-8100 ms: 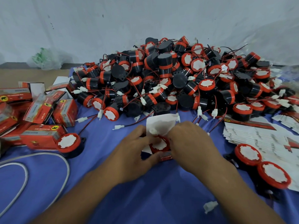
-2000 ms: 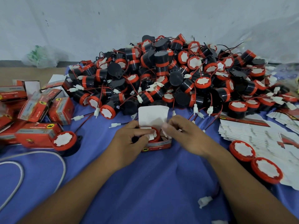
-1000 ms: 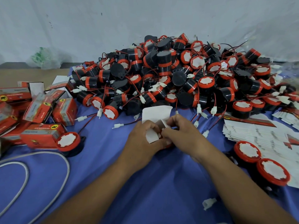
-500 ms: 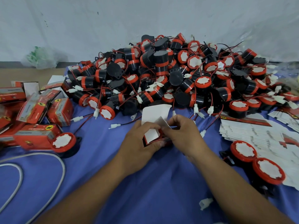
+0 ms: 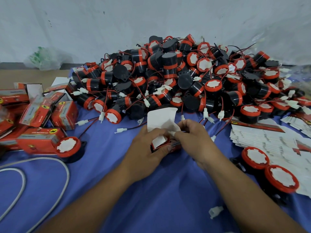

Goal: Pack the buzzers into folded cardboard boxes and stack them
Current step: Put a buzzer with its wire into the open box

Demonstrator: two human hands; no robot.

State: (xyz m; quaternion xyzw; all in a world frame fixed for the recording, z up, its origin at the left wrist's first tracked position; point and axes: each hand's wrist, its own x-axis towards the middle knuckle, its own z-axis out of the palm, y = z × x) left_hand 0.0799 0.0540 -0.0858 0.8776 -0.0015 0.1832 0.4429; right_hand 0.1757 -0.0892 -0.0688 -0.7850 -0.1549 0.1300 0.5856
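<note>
- White cable [image 5: 23,179] loops on the blue cloth [image 5: 151,199], far left.
- Closed red boxes [image 5: 38,111] lie in a loose heap on the left, not neatly stacked.
- One buzzer [image 5: 68,147] stands face up, touching the nearest box of that heap.
- Left hand [image 5: 146,152]: fingers curled round the open box [image 5: 175,146], thumb on its near side, firm hold.
- The open box sits on the cloth at centre, just in front of the buzzer pile [image 5: 176,78]. Its white lid flap [image 5: 161,118] stands up. A white side flap is folded in over the opening, so the contents are mostly hidden.
- Right hand [image 5: 195,140]: thumb and forefinger pinch at the box top, on a side flap – exact contact too small to resolve.
- The pile is a big mound of black-and-red units, with red wires and white connectors tangled through it.
- Loose white connector [image 5: 216,211] lies on the cloth by the right forearm.
- Two more buzzers [image 5: 255,158] stand face up at right, touching each other.
- Flat box blanks [image 5: 269,142] are fanned in a stack – far right.
</note>
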